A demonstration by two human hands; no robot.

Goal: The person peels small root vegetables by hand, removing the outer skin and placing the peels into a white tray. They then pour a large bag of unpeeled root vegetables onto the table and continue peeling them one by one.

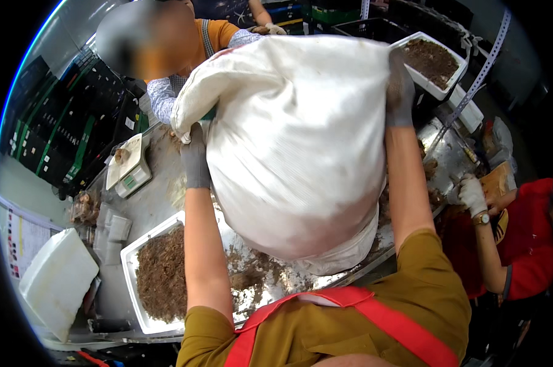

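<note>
A large white woven sack [299, 151] is held up before me over the metal worktable and hides much of it. Its lower part bulges and looks reddish brown, as if something shows through. My left hand [195, 158], in a grey glove, grips the sack's folded edge at its left side. On the opposite side my gloved right hand [399, 91] holds the sack, blurred, with its fingers partly hidden. Below the sack, loose brown fibrous material [251, 273] lies scattered on the shiny tabletop. Beside my left forearm stands a white foam tray [128, 270] of similar brown material.
A weighing scale [130, 172] and clear plastic boxes [113, 229] stand at left, near a foam slab [58, 280]. Another filled foam tray [430, 62] is at the far right. One person faces me across the table; a person in red [528, 243] works at right.
</note>
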